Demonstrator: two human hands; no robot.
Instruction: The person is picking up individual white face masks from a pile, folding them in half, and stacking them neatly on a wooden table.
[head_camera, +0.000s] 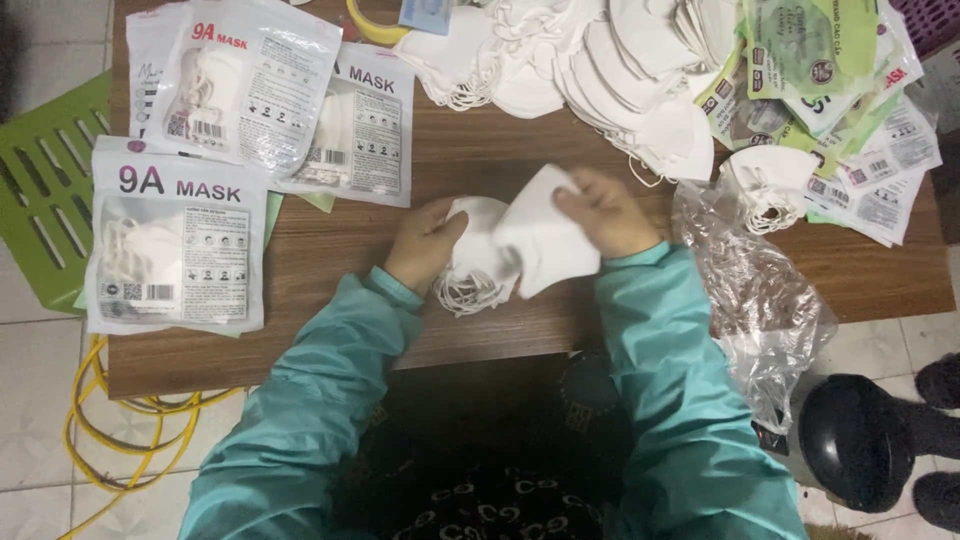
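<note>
My left hand (424, 243) grips a small stack of folded white face masks (477, 262) with their ear loops hanging toward the front of the wooden table (470, 160). My right hand (606, 212) pinches the top edge of a single white mask (545, 243) that lies over the stack's right side. Both arms wear teal sleeves. A big pile of loose white masks (600, 70) spreads across the table's far side, just beyond my hands.
Three filled clear-and-white mask packets (178, 240) lie at the left. Empty green-and-white packets (840, 90) are heaped at the right, near a crumpled clear plastic bag (760, 300). A green plastic crate (45, 190), yellow cable (110, 440) and black round object (850, 440) sit beside the table.
</note>
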